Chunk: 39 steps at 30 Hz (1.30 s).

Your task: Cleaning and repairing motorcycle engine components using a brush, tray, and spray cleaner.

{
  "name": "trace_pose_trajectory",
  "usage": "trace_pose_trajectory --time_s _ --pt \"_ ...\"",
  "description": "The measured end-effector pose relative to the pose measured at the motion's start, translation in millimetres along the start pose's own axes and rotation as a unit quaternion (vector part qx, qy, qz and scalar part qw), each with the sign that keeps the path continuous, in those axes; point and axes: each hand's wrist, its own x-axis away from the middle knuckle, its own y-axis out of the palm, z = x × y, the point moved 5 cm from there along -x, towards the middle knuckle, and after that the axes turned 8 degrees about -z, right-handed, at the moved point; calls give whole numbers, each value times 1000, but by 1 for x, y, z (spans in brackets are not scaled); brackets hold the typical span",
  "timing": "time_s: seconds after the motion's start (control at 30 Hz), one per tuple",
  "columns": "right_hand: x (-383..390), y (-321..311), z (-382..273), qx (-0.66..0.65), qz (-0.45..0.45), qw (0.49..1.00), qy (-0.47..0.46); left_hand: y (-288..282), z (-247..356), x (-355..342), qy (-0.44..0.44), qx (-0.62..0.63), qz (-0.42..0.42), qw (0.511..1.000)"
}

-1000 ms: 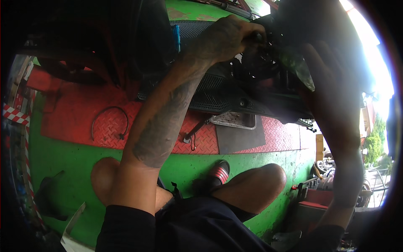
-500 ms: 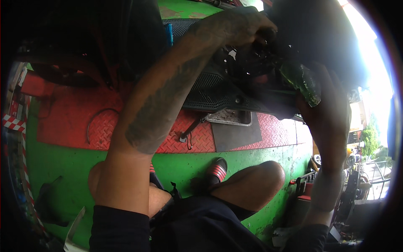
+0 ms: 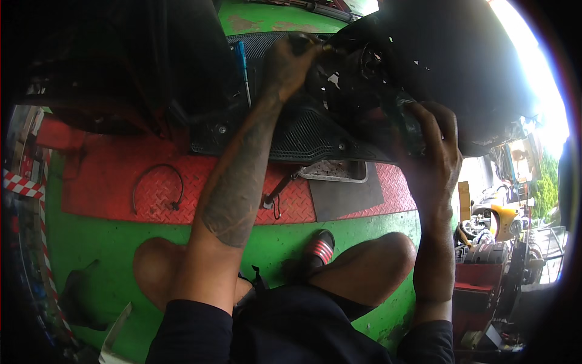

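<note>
My left hand (image 3: 290,64) is over the ridged black footboard (image 3: 297,136) of a scooter, its fingers curled round something dark that I cannot make out. Beside that wrist a screwdriver (image 3: 242,60) with a blue handle lies on the footboard. My right hand (image 3: 433,130) grips a dark greenish, glossy object (image 3: 407,124), blurred and in shadow, at the right of the footboard. Between the hands is an opening in the black bodywork, with dark parts and wiring (image 3: 370,59) inside.
Below the footboard are a red tread-plate platform (image 3: 242,194), a metal tray (image 3: 336,171) and a curved black cable (image 3: 151,170). My bent knees are over the green floor (image 3: 91,242). A red-and-black machine (image 3: 482,267) stands at the right, near a striped barrier tape's opposite side.
My left hand has drawn back leftward from the opening to above the footboard. My right hand has moved left with the greenish object, which now looks darker. More of the screwdriver shows.
</note>
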Motion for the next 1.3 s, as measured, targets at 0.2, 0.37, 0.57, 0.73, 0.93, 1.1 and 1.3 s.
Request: trace_pose_trajectory --time_s 0.2,0.37,0.57,0.73,0.93,1.1,1.3 --pt "2 24 3 -60 -1 998 28 28 -7 3 52 -153 -63 985" --pt "-2 56 12 -118 -42 992 32 31 1 -22 11 -249 -183 951" --pt "-1 80 20 -127 -65 989 22 30 -29 -58 50 -209 -233 948" --pt "-8 83 11 -102 -67 992 -9 32 -30 -67 -58 -114 -390 912" --pt "-5 87 15 -118 -56 991 -14 26 -23 -62 -34 -176 -402 898" --pt "-6 90 18 -107 -62 992 -8 13 -15 -54 -10 -249 -251 935" --pt "-3 82 11 -90 -66 994 -8 5 -29 -53 -68 -147 -216 963"
